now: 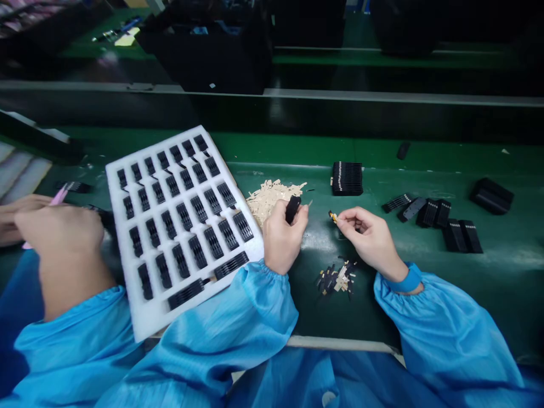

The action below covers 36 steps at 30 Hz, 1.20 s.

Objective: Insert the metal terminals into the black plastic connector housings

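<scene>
Between the fingers and thumb of my left hand (284,235) is a small black rectangular part (293,209), with a thin strip sticking out by the thumb. My right hand (368,235) pinches a tiny yellow-and-black flexible strip (333,216) at its fingertips, apart from the left hand. Close behind my left hand lies a heap of cream-coloured paper pieces (272,195). Below and between the hands sits a smaller pile of black and pale scraps (338,279). A white foam tray (191,224) with rows of black parts in its slots stands left of my left hand.
A neat stack of black parts (347,178) stands behind my hands. Several loose black parts (433,213) and a black block (492,195) lie at right. At far left, a co-worker's hands (63,229) hold pink tweezers (59,196). Dark bins (208,51) stand at the back.
</scene>
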{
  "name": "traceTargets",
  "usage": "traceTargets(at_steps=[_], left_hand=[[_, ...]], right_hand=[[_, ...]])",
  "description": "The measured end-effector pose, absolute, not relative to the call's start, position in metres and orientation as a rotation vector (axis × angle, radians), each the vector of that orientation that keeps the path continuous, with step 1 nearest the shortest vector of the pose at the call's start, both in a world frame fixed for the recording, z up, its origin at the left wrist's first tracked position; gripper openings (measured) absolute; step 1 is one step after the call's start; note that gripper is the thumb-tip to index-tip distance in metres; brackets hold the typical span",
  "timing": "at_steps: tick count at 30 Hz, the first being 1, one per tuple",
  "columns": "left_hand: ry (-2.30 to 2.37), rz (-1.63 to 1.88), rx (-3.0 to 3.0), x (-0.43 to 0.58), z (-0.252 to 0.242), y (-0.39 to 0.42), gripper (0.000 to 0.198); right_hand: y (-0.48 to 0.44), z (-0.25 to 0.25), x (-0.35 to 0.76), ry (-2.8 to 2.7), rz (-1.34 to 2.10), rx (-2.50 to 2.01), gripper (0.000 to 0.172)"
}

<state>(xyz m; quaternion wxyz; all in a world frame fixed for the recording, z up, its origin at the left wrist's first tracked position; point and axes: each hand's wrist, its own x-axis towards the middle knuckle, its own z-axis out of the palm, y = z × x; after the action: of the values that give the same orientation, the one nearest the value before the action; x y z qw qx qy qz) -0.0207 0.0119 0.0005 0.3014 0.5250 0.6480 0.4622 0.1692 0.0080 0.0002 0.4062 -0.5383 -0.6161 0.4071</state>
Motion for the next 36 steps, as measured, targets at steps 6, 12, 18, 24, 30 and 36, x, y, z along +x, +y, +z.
traceTargets(at_steps=[6, 12, 18, 24, 30, 36], left_hand=[[1.411, 1.111, 1.482, -0.017, 0.005, 0.010, 0.024], [1.319, 0.862, 1.458, -0.015, 0.004, 0.009, 0.016], [1.425, 0.875, 1.646, -0.016, 0.000, 0.004, 0.014], [1.420, 0.832, 1.860, -0.012, 0.003, 0.000, 0.005], [1.482, 1.143, 1.339, -0.017, 0.001, 0.011, 0.016], [1.461, 1.122, 1.435, -0.014, 0.004, 0.007, 0.012]], right_hand=[[0.007, 0.004, 0.170, -1.639, 1.008, -1.319, 0.010], [0.006, 0.010, 0.169, -1.768, 0.867, -1.309, 0.008], [0.001, 0.010, 0.166, -1.824, 0.695, -1.364, 0.006], [0.001, 0.006, 0.165, -1.919, 0.683, -1.317, 0.011], [0.004, 0.001, 0.167, -1.662, 0.735, -1.441, 0.011], [-0.001, 0.007, 0.158, -1.772, 0.732, -1.371, 0.012]])
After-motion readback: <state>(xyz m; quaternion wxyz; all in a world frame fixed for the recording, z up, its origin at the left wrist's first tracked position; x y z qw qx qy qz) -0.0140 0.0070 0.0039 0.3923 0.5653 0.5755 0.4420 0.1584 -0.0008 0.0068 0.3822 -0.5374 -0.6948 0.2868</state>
